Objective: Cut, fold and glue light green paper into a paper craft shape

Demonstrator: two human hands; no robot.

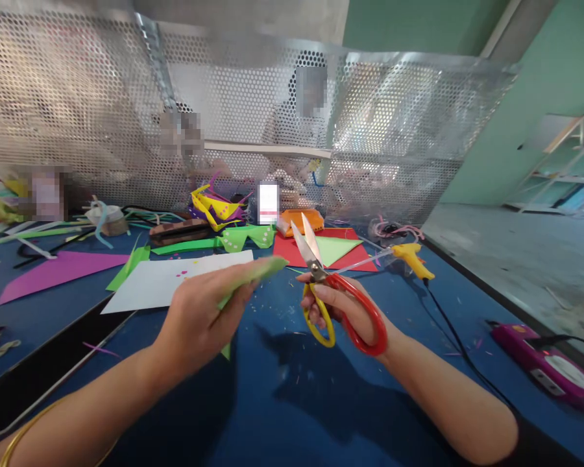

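Note:
My right hand (331, 301) grips a pair of scissors (315, 269) with one red and one yellow handle loop. The blades are parted and point up and away from me. To the left, my left hand (209, 305) has its fingers pressed together around a piece of green paper (226, 351), mostly hidden behind the hand. Only small bits of green show beside and below the fingers. Beyond the hands lie a light green paper piece (338, 251) on a red sheet (365, 259), and green cut-out glasses (248, 238).
A white sheet (146, 285) and a purple sheet (63, 272) lie on the left. On the right are a yellow glue gun (413, 261) with a black cable and a magenta box (545, 360). A perforated metal screen (243, 84) stands behind, with people beyond it.

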